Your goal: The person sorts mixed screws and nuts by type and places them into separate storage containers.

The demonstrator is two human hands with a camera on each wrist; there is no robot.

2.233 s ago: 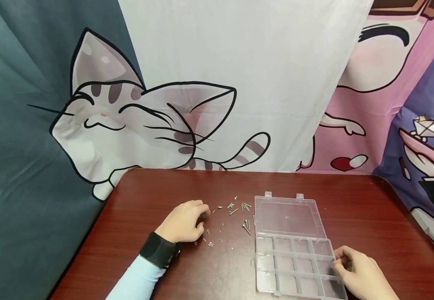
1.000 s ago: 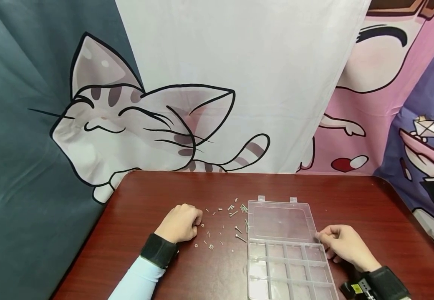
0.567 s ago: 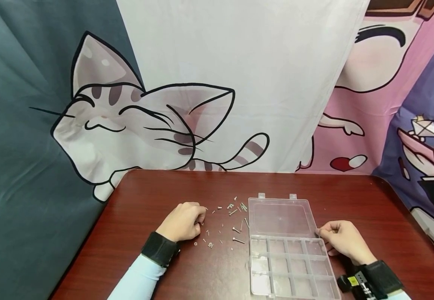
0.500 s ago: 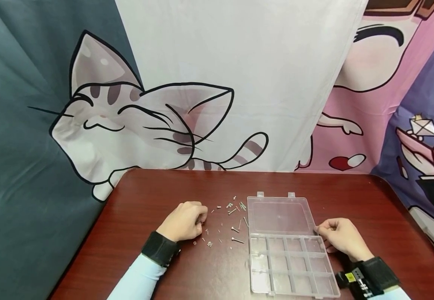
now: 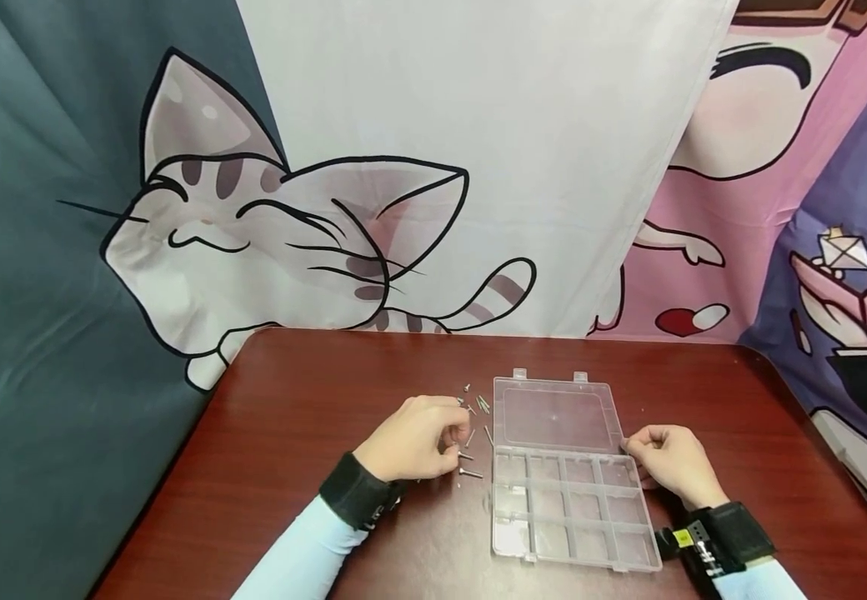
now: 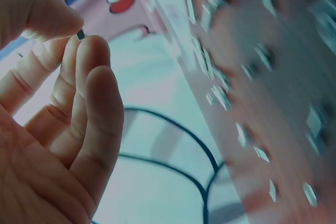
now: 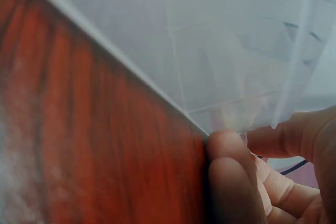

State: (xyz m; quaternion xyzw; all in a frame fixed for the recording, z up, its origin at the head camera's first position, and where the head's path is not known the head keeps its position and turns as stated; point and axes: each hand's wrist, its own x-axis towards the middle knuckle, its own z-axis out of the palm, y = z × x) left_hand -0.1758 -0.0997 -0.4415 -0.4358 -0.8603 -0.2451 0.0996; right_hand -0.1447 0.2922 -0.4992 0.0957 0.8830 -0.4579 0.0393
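Note:
My left hand [image 5: 414, 437] is raised over the left part of the scattered screws, pinching a small metal nut [image 6: 81, 34] between thumb and fingertip; only a dark edge of it shows. Just right of those fingers lie loose screws [image 5: 471, 473], blurred in the left wrist view. A clear plastic compartment box [image 5: 529, 500] lies with its lid [image 5: 553, 414] folded back flat on the table. At the box's right side, near the hinge, my right hand [image 5: 674, 462] grips the edge between thumb and fingers. The compartments look empty.
The reddish-brown table [image 5: 291, 383] carries everything. More small screws [image 5: 483, 404] lie beside the lid's left edge. A printed curtain [image 5: 418, 242] hangs behind the table. Each wrist wears a black band [image 5: 358, 492] with a camera.
My left hand has lifted the nut from the table and moved right towards the box. The box sits farther left than at first, and my right hand has shifted up its side to the hinge.

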